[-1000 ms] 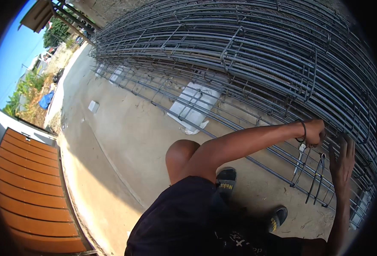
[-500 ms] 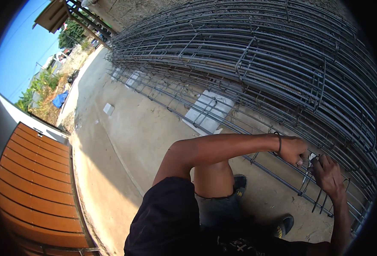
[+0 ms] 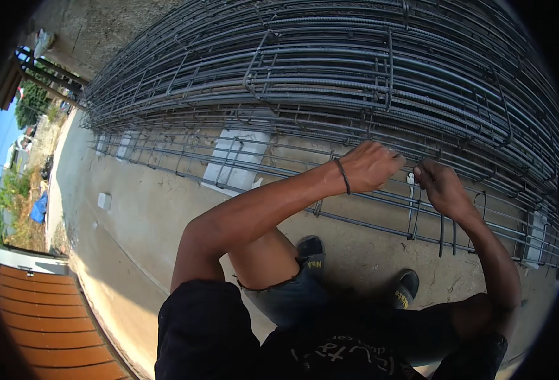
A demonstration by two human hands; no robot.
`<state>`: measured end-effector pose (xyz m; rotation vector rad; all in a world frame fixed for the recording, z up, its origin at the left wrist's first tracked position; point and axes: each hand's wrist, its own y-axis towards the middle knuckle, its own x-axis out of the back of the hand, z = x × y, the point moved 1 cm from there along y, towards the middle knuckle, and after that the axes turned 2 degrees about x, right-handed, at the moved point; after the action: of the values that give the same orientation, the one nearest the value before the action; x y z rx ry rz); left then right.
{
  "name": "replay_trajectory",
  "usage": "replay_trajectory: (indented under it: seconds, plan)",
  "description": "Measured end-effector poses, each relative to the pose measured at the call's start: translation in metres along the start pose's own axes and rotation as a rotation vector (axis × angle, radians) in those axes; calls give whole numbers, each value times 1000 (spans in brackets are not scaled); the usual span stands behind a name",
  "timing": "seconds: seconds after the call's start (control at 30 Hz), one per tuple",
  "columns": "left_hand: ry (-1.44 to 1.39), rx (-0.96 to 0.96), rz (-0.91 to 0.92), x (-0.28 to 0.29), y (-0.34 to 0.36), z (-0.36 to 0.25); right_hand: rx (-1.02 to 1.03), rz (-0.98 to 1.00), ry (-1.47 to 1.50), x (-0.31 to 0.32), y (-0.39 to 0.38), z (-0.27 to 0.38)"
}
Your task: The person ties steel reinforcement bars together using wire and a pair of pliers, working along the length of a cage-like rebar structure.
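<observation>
My left hand (image 3: 371,166) is closed, fingers curled at a steel bar of the long rebar cage (image 3: 279,161) that lies on the concrete in front of me. My right hand (image 3: 439,187) is closed too, right beside the left hand at the same spot on the cage. Between the two hands a thin wire tie (image 3: 410,178) seems to be pinched, though it is too small to tell clearly. Bent stirrups (image 3: 447,231) hang from the bars just below my right hand. A dark band sits on my left wrist.
A big stack of rebar cages (image 3: 355,69) fills the far side. White concrete blocks (image 3: 235,161) prop the near cage. My shoes (image 3: 311,250) rest on the concrete floor (image 3: 133,221). An orange slatted gate (image 3: 45,316) stands at lower left.
The view has swung, bringing both hands toward the middle of the picture. My right hand, spread open a second ago, has closed beside the left one at the bar.
</observation>
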<state>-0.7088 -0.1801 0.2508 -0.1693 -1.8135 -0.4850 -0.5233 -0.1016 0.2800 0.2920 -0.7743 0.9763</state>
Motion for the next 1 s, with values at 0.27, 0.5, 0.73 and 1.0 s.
replay_trajectory:
  seconds: [0.27,0.5,0.73,1.0]
  plan:
    - [-22,24,-70,6,19,-1,8,-43,-107,9,2,-4]
    - [132,-234,-147,8,19,2,-2,18,-69,2,-5,-22]
    - [38,-58,89,5,4,17,185,50,-126,-6,-3,-37]
    - [-70,131,260,7,2,6,292,-45,-353,-22,-13,-32]
